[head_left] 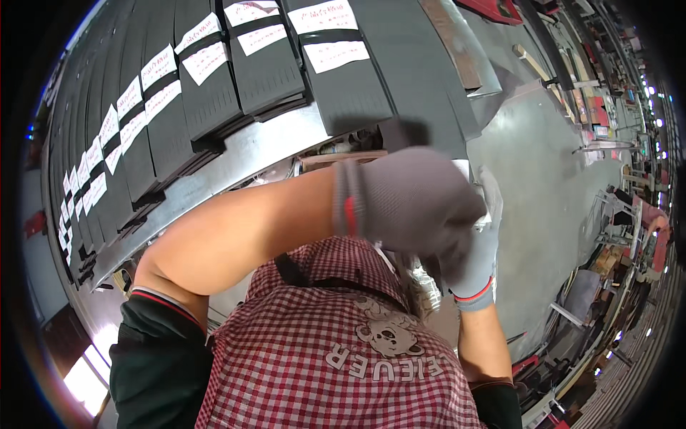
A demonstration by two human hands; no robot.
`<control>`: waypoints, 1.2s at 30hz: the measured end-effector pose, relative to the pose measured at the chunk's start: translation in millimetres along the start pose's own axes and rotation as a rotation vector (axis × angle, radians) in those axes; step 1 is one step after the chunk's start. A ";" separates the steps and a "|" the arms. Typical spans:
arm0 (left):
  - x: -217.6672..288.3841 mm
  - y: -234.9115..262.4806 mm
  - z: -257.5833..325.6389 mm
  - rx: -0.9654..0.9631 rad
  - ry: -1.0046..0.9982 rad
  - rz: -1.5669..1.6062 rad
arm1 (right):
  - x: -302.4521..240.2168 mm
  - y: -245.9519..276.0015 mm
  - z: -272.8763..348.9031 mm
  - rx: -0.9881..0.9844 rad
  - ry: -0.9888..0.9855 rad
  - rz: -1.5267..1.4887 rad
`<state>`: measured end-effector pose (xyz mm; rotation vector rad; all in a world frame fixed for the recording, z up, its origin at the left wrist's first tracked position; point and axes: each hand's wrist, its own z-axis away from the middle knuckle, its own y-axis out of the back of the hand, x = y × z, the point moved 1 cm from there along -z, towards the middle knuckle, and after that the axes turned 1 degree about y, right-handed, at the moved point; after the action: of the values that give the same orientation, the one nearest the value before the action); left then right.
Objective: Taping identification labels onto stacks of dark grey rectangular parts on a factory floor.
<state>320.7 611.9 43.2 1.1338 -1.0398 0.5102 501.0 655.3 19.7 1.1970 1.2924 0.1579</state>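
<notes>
My left hand (421,200), in a grey knit glove with a red stripe at the cuff, reaches across my front with its fingers curled. It meets my right hand (479,257), gloved in the same grey, close to the right end of the stacks. A finger of the right hand points up along a small white piece (462,170) that looks like paper. The rest of that piece, and most of the right hand's grip, are hidden behind the left hand. Just beyond the hands lies a dark grey flat panel (414,64).
Dark grey panel stacks (264,71), strapped in black and bearing white paper labels (336,56), run along a metal-edged bench (271,136) to the left. A brown strip (454,50) lies at the far end. Grey floor (550,179) and cluttered racks (614,264) are on the right.
</notes>
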 end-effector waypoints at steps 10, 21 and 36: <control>-29.0 -17.8 -39.3 0.281 -0.328 -0.281 | 41.1 103.9 -6.3 -0.053 -0.274 -0.311; -26.6 -31.4 -28.6 0.308 -0.325 -0.669 | 103.4 15.7 -38.6 -0.393 -0.076 0.609; 19.1 -64.2 90.7 0.481 -0.034 0.106 | -63.1 98.0 -7.5 -0.467 0.196 -0.240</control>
<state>342.9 501.8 33.5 1.5178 -1.0388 0.8590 522.3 660.2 134.5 0.6352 1.4588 0.3857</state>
